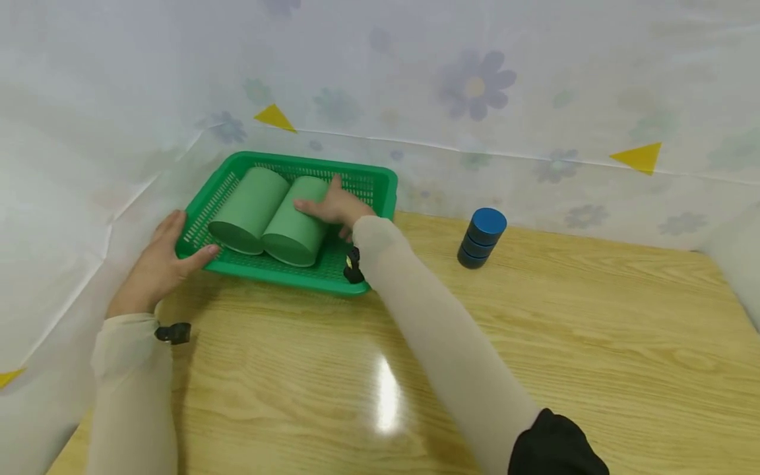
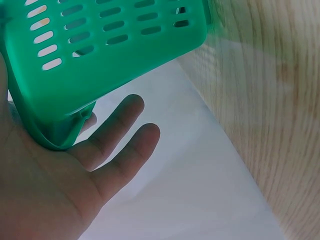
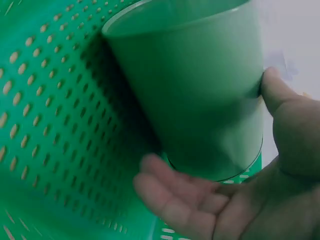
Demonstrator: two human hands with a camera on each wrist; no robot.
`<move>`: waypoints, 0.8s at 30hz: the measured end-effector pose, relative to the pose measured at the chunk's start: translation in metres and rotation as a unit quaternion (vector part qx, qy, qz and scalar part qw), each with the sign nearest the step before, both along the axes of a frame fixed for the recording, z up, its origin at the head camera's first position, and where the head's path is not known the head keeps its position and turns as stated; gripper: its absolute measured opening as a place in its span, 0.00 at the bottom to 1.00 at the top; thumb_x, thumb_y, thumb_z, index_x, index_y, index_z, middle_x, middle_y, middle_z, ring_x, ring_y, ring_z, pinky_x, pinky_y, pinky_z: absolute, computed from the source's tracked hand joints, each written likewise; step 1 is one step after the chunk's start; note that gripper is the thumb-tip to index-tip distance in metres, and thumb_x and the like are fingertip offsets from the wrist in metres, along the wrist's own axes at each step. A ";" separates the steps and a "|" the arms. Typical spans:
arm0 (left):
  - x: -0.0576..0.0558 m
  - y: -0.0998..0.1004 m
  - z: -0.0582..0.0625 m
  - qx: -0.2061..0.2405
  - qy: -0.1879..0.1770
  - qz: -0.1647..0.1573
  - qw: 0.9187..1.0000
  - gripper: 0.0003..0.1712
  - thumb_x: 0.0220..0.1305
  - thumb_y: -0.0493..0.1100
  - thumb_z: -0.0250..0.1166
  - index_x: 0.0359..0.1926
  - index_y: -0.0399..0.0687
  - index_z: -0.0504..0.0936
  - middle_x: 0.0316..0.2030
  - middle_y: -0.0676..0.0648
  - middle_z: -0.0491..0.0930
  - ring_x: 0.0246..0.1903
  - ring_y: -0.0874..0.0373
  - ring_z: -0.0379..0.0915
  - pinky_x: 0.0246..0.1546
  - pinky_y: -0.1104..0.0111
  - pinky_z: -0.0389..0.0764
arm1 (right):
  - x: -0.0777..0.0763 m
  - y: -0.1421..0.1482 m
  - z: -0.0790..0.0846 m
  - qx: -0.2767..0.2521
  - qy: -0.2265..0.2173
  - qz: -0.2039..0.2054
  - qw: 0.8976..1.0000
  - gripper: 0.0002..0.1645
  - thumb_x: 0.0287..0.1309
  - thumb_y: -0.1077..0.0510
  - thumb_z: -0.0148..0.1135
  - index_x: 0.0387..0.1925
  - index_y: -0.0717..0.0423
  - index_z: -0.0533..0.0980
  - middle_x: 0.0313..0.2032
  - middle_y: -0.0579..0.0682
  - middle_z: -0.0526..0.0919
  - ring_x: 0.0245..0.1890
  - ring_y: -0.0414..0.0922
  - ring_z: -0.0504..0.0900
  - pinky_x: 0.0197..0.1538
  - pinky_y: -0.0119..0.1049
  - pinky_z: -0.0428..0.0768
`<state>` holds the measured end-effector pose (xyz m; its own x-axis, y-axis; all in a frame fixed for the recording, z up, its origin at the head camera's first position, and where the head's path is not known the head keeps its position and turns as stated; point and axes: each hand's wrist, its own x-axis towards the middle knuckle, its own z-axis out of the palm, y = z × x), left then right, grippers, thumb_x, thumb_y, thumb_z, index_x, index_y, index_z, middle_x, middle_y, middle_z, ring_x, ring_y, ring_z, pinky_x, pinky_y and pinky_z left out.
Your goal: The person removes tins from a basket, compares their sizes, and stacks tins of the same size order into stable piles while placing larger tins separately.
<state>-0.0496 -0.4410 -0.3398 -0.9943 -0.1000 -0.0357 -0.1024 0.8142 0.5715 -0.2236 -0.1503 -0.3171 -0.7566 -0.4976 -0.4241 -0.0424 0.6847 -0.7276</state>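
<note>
Two green cups lie side by side on their sides in a green basket (image 1: 309, 285), the left cup (image 1: 251, 204) against the right cup (image 1: 299, 221). My right hand (image 1: 338, 206) holds the right cup, its thumb on the upper side and its other fingers down along the right side. Seen from the right wrist, the thumb touches the cup wall (image 3: 195, 95) and the fingers bend near its lower end. At the basket's near left corner my left hand (image 1: 151, 267) rests against the outside. Its thumb lies along the front rim, and two extended fingers (image 2: 127, 150) show in the left wrist view.
To the right of the basket stands a stack of blue discs (image 1: 482, 239) on the wooden table (image 1: 285, 376). A white flowered sheet (image 1: 380, 86) rises behind and on the left, with yellow triangles (image 1: 641, 158) on it.
</note>
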 end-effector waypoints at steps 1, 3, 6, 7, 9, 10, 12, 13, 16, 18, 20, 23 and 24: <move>0.000 0.000 -0.001 0.000 0.001 -0.001 1.000 0.58 0.73 0.62 0.58 0.80 0.42 0.29 0.79 0.38 0.25 0.75 0.32 0.25 0.69 0.34 0.40 | -0.001 0.002 0.001 -0.003 -0.006 0.000 1.000 0.69 0.64 0.27 0.56 0.77 0.44 0.17 0.71 0.60 0.64 0.47 0.59 0.84 0.46 0.52 0.84; 0.000 0.000 -0.001 -0.001 0.000 -0.001 1.000 0.58 0.72 0.63 0.58 0.80 0.42 0.29 0.79 0.38 0.25 0.75 0.32 0.25 0.69 0.35 0.40 | -0.002 0.007 0.004 -0.020 -0.021 -0.002 1.000 0.67 0.67 0.34 0.59 0.78 0.42 0.18 0.75 0.58 0.58 0.48 0.60 0.83 0.50 0.53 0.83; 0.000 0.000 -0.001 0.003 0.007 -0.001 1.000 0.58 0.72 0.63 0.58 0.80 0.42 0.30 0.79 0.38 0.26 0.75 0.32 0.26 0.70 0.35 0.40 | -0.005 0.015 0.013 -0.034 -0.025 -0.015 0.999 0.60 0.73 0.43 0.56 0.79 0.42 0.21 0.78 0.56 0.51 0.49 0.62 0.83 0.51 0.54 0.82; 0.000 0.000 -0.002 0.003 0.009 0.000 1.000 0.58 0.72 0.63 0.58 0.80 0.42 0.30 0.79 0.38 0.26 0.75 0.32 0.26 0.70 0.35 0.40 | -0.005 0.016 0.015 -0.030 -0.025 -0.019 0.999 0.58 0.74 0.44 0.54 0.79 0.43 0.21 0.78 0.55 0.49 0.50 0.62 0.82 0.52 0.54 0.82; 0.001 -0.001 -0.002 0.005 0.013 0.001 1.000 0.58 0.72 0.62 0.58 0.80 0.43 0.30 0.79 0.38 0.26 0.76 0.33 0.26 0.70 0.35 0.39 | -0.006 0.017 0.019 -0.015 -0.019 -0.025 0.999 0.55 0.75 0.41 0.50 0.79 0.45 0.22 0.79 0.54 0.46 0.51 0.62 0.82 0.52 0.53 0.82; 0.001 -0.002 -0.002 0.005 0.013 0.001 1.000 0.58 0.72 0.63 0.58 0.80 0.43 0.30 0.79 0.38 0.26 0.76 0.33 0.26 0.70 0.35 0.39 | -0.006 0.016 0.020 -0.005 -0.015 -0.029 0.999 0.55 0.75 0.37 0.48 0.79 0.45 0.22 0.80 0.53 0.45 0.53 0.62 0.81 0.52 0.52 0.82; 0.002 -0.003 -0.002 0.006 0.011 0.001 1.000 0.58 0.72 0.63 0.58 0.80 0.43 0.30 0.79 0.38 0.26 0.76 0.33 0.26 0.70 0.35 0.39 | -0.005 0.013 0.020 0.011 -0.005 -0.027 1.000 0.57 0.72 0.30 0.45 0.79 0.48 0.23 0.80 0.53 0.44 0.59 0.60 0.77 0.54 0.52 0.81; 0.002 -0.003 -0.003 0.004 0.009 0.001 1.000 0.58 0.72 0.63 0.59 0.80 0.43 0.30 0.79 0.38 0.26 0.76 0.33 0.26 0.70 0.35 0.40 | -0.005 0.010 0.019 0.025 0.003 -0.021 0.999 0.60 0.70 0.27 0.44 0.79 0.49 0.24 0.80 0.54 0.45 0.63 0.59 0.74 0.57 0.51 0.79; 0.002 -0.004 -0.005 0.007 0.002 0.002 1.000 0.59 0.72 0.63 0.59 0.80 0.43 0.30 0.79 0.39 0.26 0.76 0.33 0.26 0.70 0.35 0.40 | -0.004 0.004 0.016 0.062 0.022 0.009 0.998 0.66 0.65 0.23 0.45 0.79 0.54 0.24 0.79 0.56 0.48 0.72 0.56 0.62 0.66 0.49 0.71; 0.002 -0.004 -0.005 0.007 0.002 0.003 1.000 0.59 0.71 0.63 0.60 0.80 0.42 0.30 0.79 0.39 0.26 0.76 0.33 0.26 0.70 0.35 0.41 | -0.004 0.002 0.013 0.088 0.034 0.040 0.995 0.68 0.65 0.23 0.47 0.78 0.57 0.22 0.79 0.57 0.47 0.76 0.55 0.55 0.71 0.47 0.63; 0.001 -0.003 -0.004 0.009 0.003 0.004 1.000 0.59 0.71 0.63 0.60 0.80 0.43 0.30 0.79 0.39 0.26 0.76 0.32 0.26 0.69 0.35 0.41 | -0.005 0.002 0.011 0.097 0.038 0.060 0.993 0.67 0.65 0.26 0.50 0.78 0.56 0.23 0.80 0.55 0.43 0.77 0.53 0.51 0.73 0.46 0.59; 0.000 -0.002 -0.001 0.010 0.005 0.004 1.000 0.59 0.71 0.64 0.60 0.80 0.44 0.30 0.79 0.39 0.26 0.76 0.32 0.26 0.69 0.35 0.41 | -0.007 0.004 0.011 0.084 0.047 0.092 0.991 0.61 0.67 0.33 0.54 0.81 0.50 0.28 0.80 0.52 0.43 0.77 0.52 0.51 0.72 0.48 0.60; 0.000 -0.002 0.000 0.010 0.004 0.004 1.000 0.59 0.71 0.64 0.59 0.80 0.44 0.30 0.79 0.40 0.26 0.76 0.33 0.26 0.69 0.34 0.41 | -0.008 0.005 0.011 0.077 0.046 0.104 0.991 0.59 0.67 0.36 0.54 0.81 0.46 0.30 0.80 0.51 0.42 0.77 0.52 0.50 0.71 0.49 0.60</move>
<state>-0.0493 -0.4430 -0.3400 -0.9937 -0.1079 -0.0296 -0.1046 0.8013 0.5890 -0.2313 -0.1455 -0.3061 -0.6845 -0.5808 -0.4406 -0.2554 0.7572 -0.6012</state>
